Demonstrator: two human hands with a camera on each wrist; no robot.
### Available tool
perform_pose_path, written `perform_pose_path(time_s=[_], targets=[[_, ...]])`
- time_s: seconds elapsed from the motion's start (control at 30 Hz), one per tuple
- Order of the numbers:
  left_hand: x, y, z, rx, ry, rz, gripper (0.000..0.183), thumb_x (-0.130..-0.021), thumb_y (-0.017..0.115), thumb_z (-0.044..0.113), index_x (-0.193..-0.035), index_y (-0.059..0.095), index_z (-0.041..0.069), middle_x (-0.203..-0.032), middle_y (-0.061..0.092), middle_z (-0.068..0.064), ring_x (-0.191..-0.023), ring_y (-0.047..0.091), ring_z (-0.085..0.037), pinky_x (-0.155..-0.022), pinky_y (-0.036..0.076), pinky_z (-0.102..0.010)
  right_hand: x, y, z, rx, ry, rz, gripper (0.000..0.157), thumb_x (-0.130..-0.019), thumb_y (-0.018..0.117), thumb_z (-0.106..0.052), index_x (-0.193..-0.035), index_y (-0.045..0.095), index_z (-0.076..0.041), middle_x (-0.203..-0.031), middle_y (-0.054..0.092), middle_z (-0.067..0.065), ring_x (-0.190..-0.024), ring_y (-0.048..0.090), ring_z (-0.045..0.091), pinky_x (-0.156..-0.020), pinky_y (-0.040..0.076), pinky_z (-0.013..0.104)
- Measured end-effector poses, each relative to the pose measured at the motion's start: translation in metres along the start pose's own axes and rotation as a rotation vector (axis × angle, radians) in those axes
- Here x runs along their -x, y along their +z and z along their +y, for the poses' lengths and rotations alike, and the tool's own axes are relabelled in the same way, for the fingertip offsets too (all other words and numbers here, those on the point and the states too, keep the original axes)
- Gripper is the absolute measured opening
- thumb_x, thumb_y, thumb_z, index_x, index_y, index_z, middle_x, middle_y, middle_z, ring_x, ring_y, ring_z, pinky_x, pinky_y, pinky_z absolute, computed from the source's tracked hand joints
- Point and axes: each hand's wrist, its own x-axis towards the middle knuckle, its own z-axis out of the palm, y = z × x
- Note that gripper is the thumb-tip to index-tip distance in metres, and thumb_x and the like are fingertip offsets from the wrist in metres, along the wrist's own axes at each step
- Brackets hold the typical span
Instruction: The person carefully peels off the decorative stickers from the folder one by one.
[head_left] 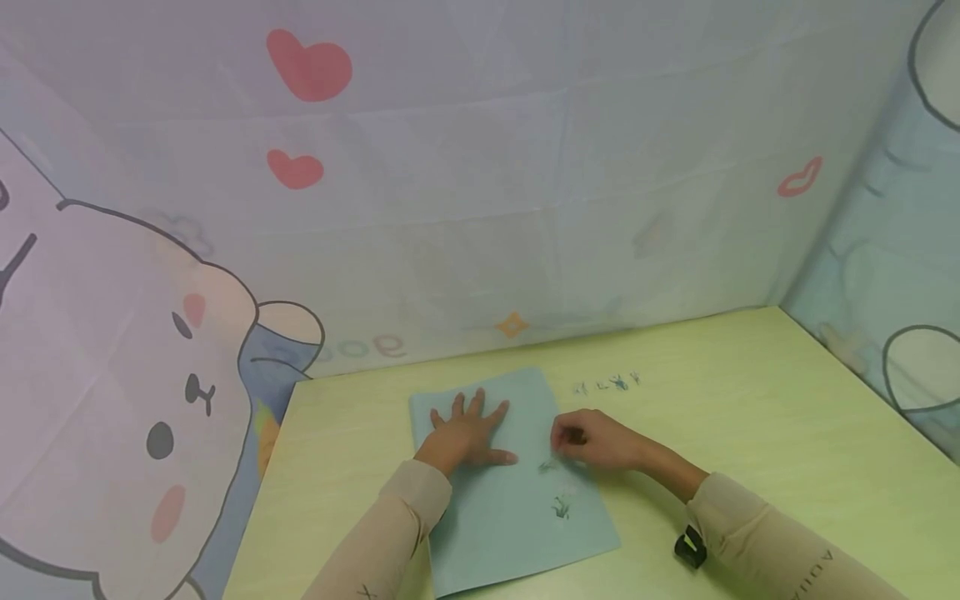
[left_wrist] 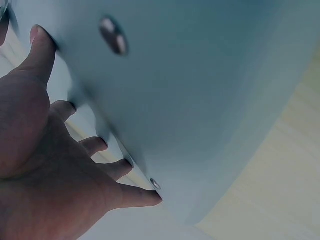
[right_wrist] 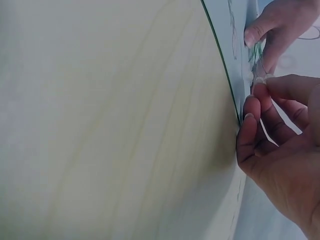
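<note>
A light blue booklet or folder (head_left: 517, 533) lies on the table, its cover carrying shiny metallic spots in the left wrist view. My left hand (head_left: 468, 437) presses on its upper part with fingers spread. Near the right edge my right hand (head_left: 596, 439) pinches a small thin sticker with a green plant print (right_wrist: 256, 54) between thumb and fingertips. Its outline is hard to make out. A second green plant print (head_left: 561, 507) sits on the blue cover, lower down. In the left wrist view the left hand (left_wrist: 60, 165) touches the cover with its fingertips.
Several small blue and grey cut-outs or stickers (head_left: 618, 383) lie in a row on the pale yellow table (head_left: 750, 400), beyond the right hand. A black object (head_left: 690, 547) is by the right sleeve. Printed cloth (head_left: 450, 208) hangs behind and at the sides.
</note>
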Motion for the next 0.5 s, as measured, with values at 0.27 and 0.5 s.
perform_pose_path(time_s=[0.27, 0.5], targets=[[0.0009, 0.0005, 0.0002, 0.004, 0.001, 0.003, 0.095, -0.092, 0.069, 0.071, -0.169, 0.031, 0.031, -0.177, 0.015, -0.013, -0.160, 0.013, -0.047, -0.115, 0.019, -0.080, 0.0014, -0.0011, 0.0071, -0.078, 0.039, 0.024, 0.009, -0.099, 0.068, -0.002, -0.098, 0.072, -0.010, -0.094, 0.069, 0.001, -0.085, 0.061, 0.013, -0.077, 0.051, 0.026], [0.0006, 0.0009, -0.0010, 0.004, 0.008, 0.015, 0.095, -0.092, 0.069, 0.071, -0.169, 0.032, 0.030, -0.176, 0.016, -0.014, -0.160, 0.013, -0.048, -0.115, 0.019, -0.081, 0.0014, -0.0012, 0.0087, -0.071, 0.056, 0.015, 0.002, -0.098, 0.073, -0.007, -0.096, 0.074, -0.006, -0.090, 0.069, -0.001, -0.083, 0.062, 0.013, -0.076, 0.052, 0.027]])
